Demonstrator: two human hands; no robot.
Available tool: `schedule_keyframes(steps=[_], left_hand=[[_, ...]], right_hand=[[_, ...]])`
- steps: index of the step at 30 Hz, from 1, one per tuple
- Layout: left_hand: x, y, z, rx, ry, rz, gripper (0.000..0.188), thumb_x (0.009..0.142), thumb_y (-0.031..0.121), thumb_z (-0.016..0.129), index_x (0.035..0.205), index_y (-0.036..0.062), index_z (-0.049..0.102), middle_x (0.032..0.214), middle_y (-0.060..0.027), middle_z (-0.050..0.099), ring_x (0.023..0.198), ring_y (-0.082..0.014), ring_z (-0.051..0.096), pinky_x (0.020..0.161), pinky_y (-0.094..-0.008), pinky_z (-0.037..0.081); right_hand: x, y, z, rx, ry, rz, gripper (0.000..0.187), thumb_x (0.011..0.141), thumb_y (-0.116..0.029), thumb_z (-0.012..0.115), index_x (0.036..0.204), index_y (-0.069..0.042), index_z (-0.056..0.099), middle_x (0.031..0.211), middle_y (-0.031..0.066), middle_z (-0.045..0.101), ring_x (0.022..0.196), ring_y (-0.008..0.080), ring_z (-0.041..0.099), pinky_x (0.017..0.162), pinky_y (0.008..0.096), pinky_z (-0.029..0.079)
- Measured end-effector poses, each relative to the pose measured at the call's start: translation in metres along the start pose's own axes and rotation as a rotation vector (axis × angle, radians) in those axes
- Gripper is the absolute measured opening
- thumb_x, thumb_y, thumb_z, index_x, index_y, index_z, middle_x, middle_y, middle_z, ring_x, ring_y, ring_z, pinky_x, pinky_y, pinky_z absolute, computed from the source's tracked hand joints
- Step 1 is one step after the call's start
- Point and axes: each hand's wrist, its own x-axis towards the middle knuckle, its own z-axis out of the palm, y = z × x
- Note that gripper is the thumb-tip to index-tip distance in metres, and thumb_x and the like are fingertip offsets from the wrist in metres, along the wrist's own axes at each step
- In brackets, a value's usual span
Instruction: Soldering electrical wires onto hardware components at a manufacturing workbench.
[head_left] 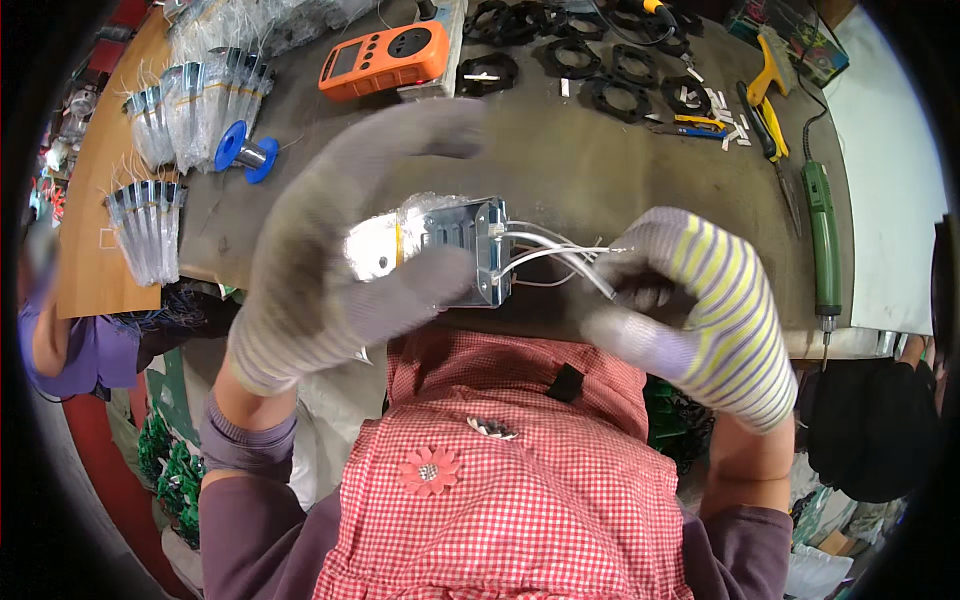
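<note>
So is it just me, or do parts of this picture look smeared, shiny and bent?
In the head view, the left hand is blurred, while the stripes on the right hand look crisper; also there, glare whites out part of the metal piece; and the wide head view bends the table edges, with black corners.

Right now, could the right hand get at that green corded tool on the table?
Probably yes: nothing appears to lie between the right hand and the green tool. That hand seems to hold white wires, though, and might have to release them first.
</note>
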Motion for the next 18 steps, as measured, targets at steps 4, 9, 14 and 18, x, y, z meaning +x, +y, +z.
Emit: schedule_keyframes(steps=[4, 9, 14, 18], left_hand=[[0.019, 0.017, 0.029, 0.059, -0.105, -0.017, 0.055, 0.076, 0.026, 0.078, 0.123, 0.0029, 0.059, 0.11, -0.0106, 0.065, 0.102, -0.0214, 0.063, 0.095, -0.0353, 0.046], [0.032, 0.02, 0.048, 0.234, -0.08, 0.078, 0.019, 0.069, 0.011, 0.077, 0.085, 0.0075, 0.067, 0.079, -0.0062, 0.064, 0.075, -0.0246, 0.06, 0.07, -0.0352, 0.046], [0.035, 0.018, 0.053, 0.216, -0.086, 0.086, 0.016, 0.068, 0.01, 0.077, 0.08, 0.0072, 0.067, 0.076, -0.0056, 0.063, 0.071, -0.0233, 0.06, 0.067, -0.0345, 0.046], [0.036, 0.019, 0.056, 0.212, -0.054, 0.067, 0.017, 0.069, 0.012, 0.077, 0.08, 0.0066, 0.066, 0.075, -0.0061, 0.062, 0.069, -0.0225, 0.059, 0.066, -0.0336, 0.046]], right_hand=[[0.001, 0.007, 0.003, -0.018, 0.157, 0.126, 0.01, 0.077, -0.007, 0.067, 0.084, -0.001, 0.065, 0.071, 0.0051, 0.058, 0.066, 0.0117, 0.055, 0.062, 0.0249, 0.043], [-0.005, 0.016, 0.001, 0.056, 0.165, 0.048, 0.012, 0.079, -0.01, 0.07, 0.088, -0.001, 0.068, 0.075, 0.0074, 0.062, 0.063, 0.0136, 0.058, 0.06, 0.0266, 0.047], [-0.005, 0.016, 0.002, 0.272, 0.137, 0.099, 0.011, 0.077, -0.007, 0.068, 0.085, -0.001, 0.064, 0.076, 0.0036, 0.058, 0.07, 0.0087, 0.053, 0.064, 0.0248, 0.043], [0.002, 0.021, 0.011, 0.029, 0.284, -0.018, 0.013, 0.076, -0.007, 0.072, 0.083, 0.0, 0.063, 0.071, 0.004, 0.057, 0.066, 0.0118, 0.054, 0.063, 0.0266, 0.044]])
